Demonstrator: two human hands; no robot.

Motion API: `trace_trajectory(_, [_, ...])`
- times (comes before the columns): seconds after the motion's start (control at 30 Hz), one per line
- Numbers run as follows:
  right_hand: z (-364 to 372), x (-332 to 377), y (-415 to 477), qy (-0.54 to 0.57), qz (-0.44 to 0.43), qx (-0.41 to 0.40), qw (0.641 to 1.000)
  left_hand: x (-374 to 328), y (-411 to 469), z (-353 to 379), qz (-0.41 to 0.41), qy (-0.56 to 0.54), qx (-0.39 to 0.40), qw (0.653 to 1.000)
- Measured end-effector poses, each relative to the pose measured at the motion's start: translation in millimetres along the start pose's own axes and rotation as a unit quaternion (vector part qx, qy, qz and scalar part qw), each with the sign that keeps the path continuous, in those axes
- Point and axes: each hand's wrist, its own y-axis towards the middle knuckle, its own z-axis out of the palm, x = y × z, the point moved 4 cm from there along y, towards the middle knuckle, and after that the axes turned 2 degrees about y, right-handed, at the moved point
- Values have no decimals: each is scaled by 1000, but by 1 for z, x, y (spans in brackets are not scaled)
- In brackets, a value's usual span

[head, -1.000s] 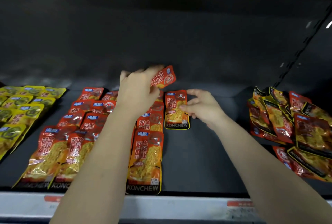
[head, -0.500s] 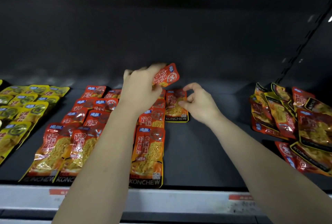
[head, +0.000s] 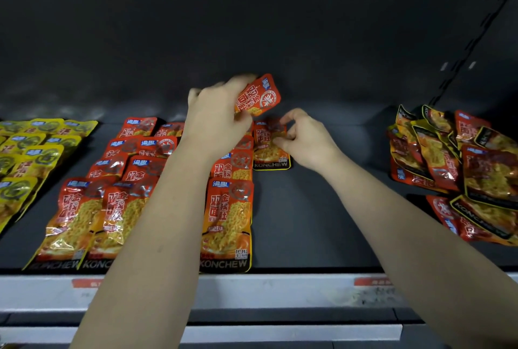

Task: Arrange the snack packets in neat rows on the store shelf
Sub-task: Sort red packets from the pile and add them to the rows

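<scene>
Showing the start of a new row at the back of the shelf [head: 308, 208], just right of the three finished rows of red packets [head: 227, 222]. The left hand [head: 215, 127] grips the held packet [head: 259, 96] by its lower end, fingers curled round it. This packet is lifted clear of the shelf and tilted, its long axis running from lower left to upper right. Directly below it, and slightly to the right, the flat packet [head: 269, 152] lies on the shelf with its long axis front to back and its dark printed end toward the person. The right hand [head: 307, 141], the nearer of the two to this packet, appears to pinch its right edge with curled thumb and fingertips. Bare shelf extends in front of the flat packet. The next placement probably requires turning the held packet until its axis matches the flat one, then lowering it toward the person. An unsorted heap [head: 462, 163] lies well apart on the right.
</scene>
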Motion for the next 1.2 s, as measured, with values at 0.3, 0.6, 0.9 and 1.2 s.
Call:
trace_trajectory(0.3, [-7, -6, 2, -11, -6, -40, 999, -4, -2, 1, 14, -63, 13, 998])
trace_trajectory(0.6, [-22, -16, 3, -82, 32, -5, 996, -3, -1, -4, -34, -187, 9, 982])
trace_trajectory(0.9, [-32, -28, 5, -130, 88, 21, 987, -5, -4, 15, -128, -401, 142, 896])
trace_trajectory(1.2, [-31, -26, 3, -125, 86, 22, 988, -11, -14, 32, -78, -291, 308, 902])
